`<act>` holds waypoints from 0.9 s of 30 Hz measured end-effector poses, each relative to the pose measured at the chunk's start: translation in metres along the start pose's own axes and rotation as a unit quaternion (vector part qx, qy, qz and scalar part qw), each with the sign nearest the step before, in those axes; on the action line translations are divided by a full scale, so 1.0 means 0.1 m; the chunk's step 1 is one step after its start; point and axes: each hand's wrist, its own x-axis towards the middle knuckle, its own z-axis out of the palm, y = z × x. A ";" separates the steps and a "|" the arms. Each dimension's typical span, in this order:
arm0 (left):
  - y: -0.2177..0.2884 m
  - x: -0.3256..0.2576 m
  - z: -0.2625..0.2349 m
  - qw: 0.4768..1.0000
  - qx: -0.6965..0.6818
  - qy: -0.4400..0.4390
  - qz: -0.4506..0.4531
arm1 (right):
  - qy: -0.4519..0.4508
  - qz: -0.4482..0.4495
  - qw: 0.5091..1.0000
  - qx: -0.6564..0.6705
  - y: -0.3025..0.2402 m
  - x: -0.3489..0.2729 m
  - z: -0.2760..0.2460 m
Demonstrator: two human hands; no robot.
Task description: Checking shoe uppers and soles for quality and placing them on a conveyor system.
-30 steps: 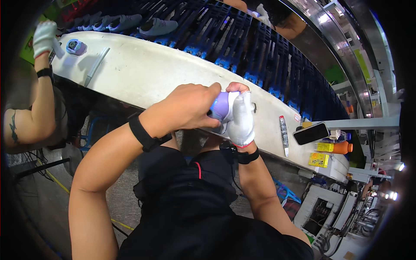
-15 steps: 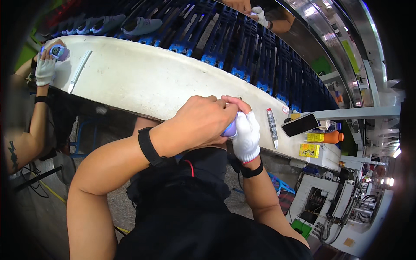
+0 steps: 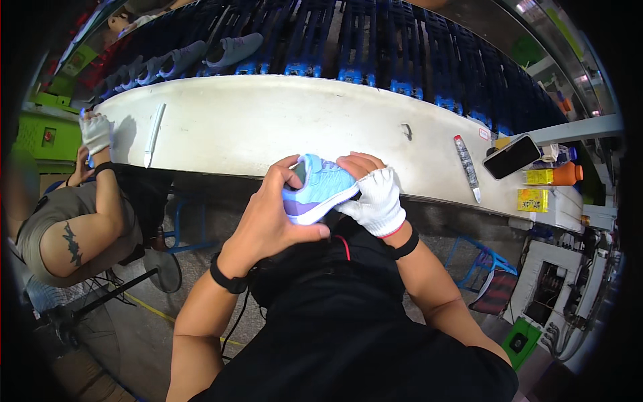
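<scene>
A small light-blue and purple sneaker (image 3: 323,186) with a pale sole is held up at the near edge of the bench, its toe pointing right. My bare left hand (image 3: 263,212) is round the heel, with fingers at the collar and the thumb sticking out below the sole. In a white fingerless glove, my right hand (image 3: 376,193) grips the toe end, its bare fingertips over the top. The fingers' undersides are hidden behind the shoe.
A marker-like tool with a red end (image 3: 467,169), a phone (image 3: 512,157), a yellow box (image 3: 533,200) and an orange bottle (image 3: 567,174) lie at right. A white utility knife (image 3: 155,135) lies left, near a co-worker's gloved hand (image 3: 96,132). Several sneakers (image 3: 233,51) stand on the blue slatted conveyor (image 3: 355,47).
My hands have drawn apart along the sneaker, which was mostly covered before. My left hand has moved left to the heel. The view has shifted, and the co-worker's hand sits differently.
</scene>
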 end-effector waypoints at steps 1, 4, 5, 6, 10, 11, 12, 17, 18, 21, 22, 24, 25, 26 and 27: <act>-0.09 -0.02 0.01 1.000 0.004 0.001 -0.004 | 0.001 -0.001 1.000 0.006 -0.02 0.06 -0.01; -0.28 -0.11 0.04 0.997 -0.056 0.034 -0.047 | -0.034 -0.012 0.996 0.083 -0.02 0.17 -0.12; -0.31 -0.14 0.05 0.997 -0.057 0.033 -0.051 | -0.036 -0.010 0.996 0.086 0.01 0.17 -0.11; -0.34 -0.17 0.07 0.996 -0.038 0.042 -0.067 | -0.037 -0.023 0.995 0.094 0.04 0.17 -0.11; -0.33 -0.25 0.18 0.994 0.015 0.075 -0.073 | -0.064 -0.008 0.995 0.080 0.01 0.20 -0.21; -0.34 -0.25 0.19 0.995 0.014 0.075 -0.072 | -0.094 0.016 0.993 0.070 -0.02 0.22 -0.26; -0.35 -0.27 0.21 0.995 0.022 0.085 -0.042 | -0.103 0.027 0.992 0.068 -0.04 0.23 -0.27; -0.46 -0.34 0.24 0.993 0.034 0.110 -0.008 | -0.129 0.016 0.991 0.035 -0.07 0.29 -0.27; -0.58 -0.34 0.29 0.992 0.010 0.127 0.017 | -0.102 0.004 0.992 0.068 -0.04 0.28 -0.23; -0.78 -0.37 0.37 0.987 -0.069 0.139 -0.034 | -0.055 0.086 0.991 0.082 -0.13 0.10 -0.06; -0.73 -0.28 0.44 0.978 -0.154 0.135 -0.025 | -0.034 0.143 0.979 0.141 -0.07 -0.04 -0.05; -0.60 -0.31 0.42 0.965 -0.228 0.126 0.003 | -0.035 0.244 0.916 0.316 -0.32 0.01 -0.22; -0.58 -0.26 0.39 0.967 -0.237 0.093 0.014 | -0.025 0.246 0.915 0.318 -0.35 0.03 -0.31; -0.55 -0.16 0.34 0.956 -0.286 0.060 0.011 | 0.007 0.186 0.938 0.292 -0.29 0.08 -0.36; -0.47 -0.04 0.26 0.942 -0.336 0.020 0.010 | 0.042 0.126 0.956 0.261 -0.21 0.13 -0.45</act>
